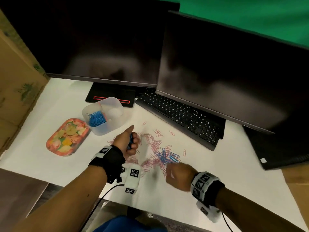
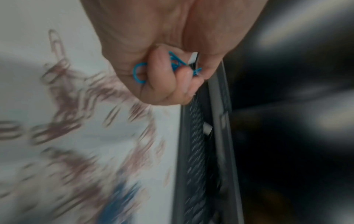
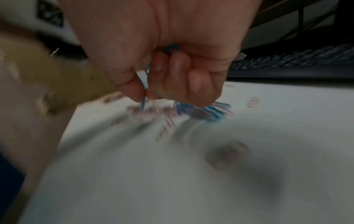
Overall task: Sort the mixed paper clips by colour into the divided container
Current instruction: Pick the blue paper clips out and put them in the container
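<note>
Pink and blue paper clips [image 1: 157, 148] lie scattered on the white table, with a blue cluster [image 1: 167, 156] near my right hand. The translucent divided container [image 1: 103, 114] stands behind on the left and holds blue clips [image 1: 97, 118] in its left compartment. My left hand [image 1: 130, 141] hovers just right of the container, its fingers curled round a bunch of blue clips [image 2: 176, 63]. My right hand [image 1: 177, 173] is at the near edge of the pile. In the right wrist view it pinches a blue clip [image 3: 144, 84] between thumb and fingers.
A flowered tray [image 1: 66, 136] lies left of the container. A black keyboard [image 1: 180, 116] and two dark monitors [image 1: 217, 77] stand behind the pile. A cardboard box [image 1: 16, 81] borders the table on the left. A dark laptop [image 1: 280, 151] sits at the right.
</note>
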A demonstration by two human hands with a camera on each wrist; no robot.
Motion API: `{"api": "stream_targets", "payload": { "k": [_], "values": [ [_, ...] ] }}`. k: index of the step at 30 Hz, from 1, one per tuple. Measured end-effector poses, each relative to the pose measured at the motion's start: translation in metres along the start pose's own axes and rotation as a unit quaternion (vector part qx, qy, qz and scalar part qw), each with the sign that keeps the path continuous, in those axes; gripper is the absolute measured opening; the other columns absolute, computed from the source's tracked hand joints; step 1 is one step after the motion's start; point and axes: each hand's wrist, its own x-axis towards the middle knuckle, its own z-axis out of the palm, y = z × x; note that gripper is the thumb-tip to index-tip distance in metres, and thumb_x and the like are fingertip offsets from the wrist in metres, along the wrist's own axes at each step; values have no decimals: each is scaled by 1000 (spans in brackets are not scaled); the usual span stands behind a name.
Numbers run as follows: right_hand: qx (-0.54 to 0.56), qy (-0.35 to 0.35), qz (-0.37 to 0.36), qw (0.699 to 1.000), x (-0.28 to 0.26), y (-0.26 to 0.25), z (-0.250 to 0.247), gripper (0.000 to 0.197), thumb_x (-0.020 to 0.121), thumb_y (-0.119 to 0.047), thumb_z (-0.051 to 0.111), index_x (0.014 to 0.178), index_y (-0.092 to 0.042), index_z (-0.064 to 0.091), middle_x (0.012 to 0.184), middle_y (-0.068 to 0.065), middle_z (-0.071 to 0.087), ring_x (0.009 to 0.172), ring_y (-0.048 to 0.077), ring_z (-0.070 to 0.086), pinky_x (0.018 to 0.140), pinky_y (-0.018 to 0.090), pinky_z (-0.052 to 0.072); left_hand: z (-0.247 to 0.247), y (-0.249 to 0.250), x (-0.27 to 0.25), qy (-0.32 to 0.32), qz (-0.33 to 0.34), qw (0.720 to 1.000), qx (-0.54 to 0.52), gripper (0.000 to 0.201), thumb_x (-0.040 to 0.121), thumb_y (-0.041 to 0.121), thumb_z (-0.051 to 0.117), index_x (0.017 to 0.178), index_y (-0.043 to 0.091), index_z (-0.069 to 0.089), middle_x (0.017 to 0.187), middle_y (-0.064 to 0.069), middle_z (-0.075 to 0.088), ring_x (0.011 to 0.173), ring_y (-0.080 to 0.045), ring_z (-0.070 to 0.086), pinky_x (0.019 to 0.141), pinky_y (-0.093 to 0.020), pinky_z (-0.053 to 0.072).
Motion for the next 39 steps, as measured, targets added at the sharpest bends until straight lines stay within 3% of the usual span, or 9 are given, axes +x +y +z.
{"api": "stream_targets", "payload": {
  "k": [3, 7, 10, 15, 19, 23, 27, 31, 39],
  "values": [
    [172, 38, 4, 984, 51, -49, -32, 16, 82, -39, 57, 76, -25, 52, 78, -2, 61, 76, 21, 57, 70, 28, 45, -23, 37, -4, 20, 39, 994, -96, 39, 99, 42, 38, 66, 21, 38, 52, 4, 36, 36, -10, 26, 36, -15, 15],
    [224, 104, -41, 968, 120, -132, -80, 23, 90, -28, 53, 86, -7, 62, 85, 10, 64, 74, 19, 53, 67, 29, 40, -57, 86, -1, 74, 87, 984, -134, 44, 99, 48, 33, 63, 21, 37, 50, 3, 38, 39, -11, 29, 39, -15, 18],
    [231, 103, -47, 966, 160, -181, -103, 28, 89, -24, 53, 63, -12, 53, 61, 3, 50, 55, 19, 45, 52, 25, 36, -71, 110, -1, 128, 85, 980, -128, 42, 97, 49, 36, 70, 18, 45, 64, -2, 43, 53, -14, 40, 50, -23, 29],
    [117, 99, -49, 987, 205, -229, -114, 27, 93, -27, 46, 88, -10, 67, 79, 7, 64, 74, 25, 62, 64, 28, 51, -90, 132, 0, 167, 63, 979, -100, 50, 94, 49, 45, 126, 11, 50, 112, -11, 58, 96, -23, 58, 78, -36, 48],
    [121, 43, -35, 991, 221, -234, -114, 28, 91, -25, 45, 97, -8, 67, 84, 10, 70, 78, 28, 69, 67, 33, 57, -93, 137, -3, 166, 60, 981, -78, 65, 94, 48, 46, 146, 12, 31, 146, -15, 38, 126, -33, 46, 91, -44, 41],
    [185, 86, -69, 977, 206, -211, -121, 29, 93, -20, 46, 108, -7, 67, 106, 15, 68, 99, 32, 64, 86, 39, 52, -88, 132, -2, 214, 113, 970, 35, 53, 94, 43, 50, 137, 13, 43, 141, -15, 41, 128, -33, 42, 94, -44, 43],
    [315, 116, -11, 942, 164, -130, -119, 20, 90, -11, 50, 88, -23, 67, 83, 4, 68, 70, 23, 64, 62, 34, 49, -71, 104, -4, 188, 230, 938, 178, 7, 89, 16, 58, 89, 18, 65, 100, -10, 64, 94, -27, 64, 75, -27, 51],
    [148, 131, 76, 977, 112, -44, -98, 22, 87, -16, 50, 78, -26, 67, 94, 4, 71, 88, 27, 67, 81, 34, 56, -38, 44, -4, 82, 303, 862, 399, 29, 80, 0, 64, 66, 25, 62, 69, 5, 65, 57, 4, 57, 67, -20, 46],
    [53, 114, 184, 975, 39, 43, -21, 22, 84, -18, 56, 104, -25, 63, 108, 0, 66, 100, 20, 61, 86, 26, 49, 35, -54, 18, -65, 266, 677, 683, 32, 86, 13, 52, 112, 25, 64, 111, 1, 59, 103, -22, 59, 84, -23, 45]
  ]
}}
